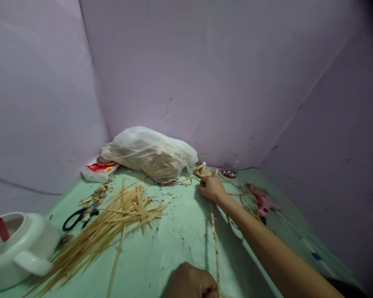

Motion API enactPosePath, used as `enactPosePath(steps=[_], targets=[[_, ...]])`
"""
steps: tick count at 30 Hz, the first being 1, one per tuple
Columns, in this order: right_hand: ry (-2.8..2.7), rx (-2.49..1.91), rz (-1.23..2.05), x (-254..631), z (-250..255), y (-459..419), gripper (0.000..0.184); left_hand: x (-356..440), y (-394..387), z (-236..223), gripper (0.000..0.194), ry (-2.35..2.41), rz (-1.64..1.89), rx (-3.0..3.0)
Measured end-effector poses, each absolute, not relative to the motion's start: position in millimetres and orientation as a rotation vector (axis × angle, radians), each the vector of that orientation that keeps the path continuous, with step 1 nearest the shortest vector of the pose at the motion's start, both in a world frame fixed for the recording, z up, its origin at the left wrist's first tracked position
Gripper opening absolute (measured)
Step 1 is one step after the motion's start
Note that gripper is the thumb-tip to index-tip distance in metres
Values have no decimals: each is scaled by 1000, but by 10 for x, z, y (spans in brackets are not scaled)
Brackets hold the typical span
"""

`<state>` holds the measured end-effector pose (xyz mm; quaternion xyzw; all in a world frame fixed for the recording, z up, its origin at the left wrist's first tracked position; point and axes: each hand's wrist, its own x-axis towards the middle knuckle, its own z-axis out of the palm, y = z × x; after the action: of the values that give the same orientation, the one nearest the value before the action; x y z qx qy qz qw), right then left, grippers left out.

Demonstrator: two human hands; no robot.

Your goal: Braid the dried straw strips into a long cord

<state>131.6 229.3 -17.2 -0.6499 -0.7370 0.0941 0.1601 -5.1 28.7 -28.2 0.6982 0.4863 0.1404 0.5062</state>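
A thin twisted straw cord (215, 238) runs lengthwise over the green surface between my two hands. My right hand (211, 189) reaches far forward, closed in a fist around the cord's far part. Close to me at the bottom edge, my left hand (189, 282) is closed on the cord's near end, where a loose strand shows beside the fingers. Left of the cord lies a spread bundle of dry straw strips (112, 227). Just beyond my right hand sits a small coil of braided cord (205, 169), with more loose cord (248, 203) to the right of my forearm.
A stuffed white plastic bag (152, 155) rests against the back wall, with a red-and-white packet (99, 170) beside it. Black scissors (73, 219) and a white pot (34, 236) are at left. A clear container (229, 170) and a pink glue gun (267, 203) are at right.
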Motion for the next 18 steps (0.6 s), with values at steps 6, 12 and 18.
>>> enactPosePath(steps=[6,12,18], targets=[[-1892,-1938,545,1390,-248,2359,22,-53,297,-327,19,1168,336,1679],[-1837,-2054,678,1397,-165,2438,14,-66,306,-308,17,1154,384,1659],[-1733,-1993,757,1281,59,2402,11,-61,269,-264,17,1171,397,1628]])
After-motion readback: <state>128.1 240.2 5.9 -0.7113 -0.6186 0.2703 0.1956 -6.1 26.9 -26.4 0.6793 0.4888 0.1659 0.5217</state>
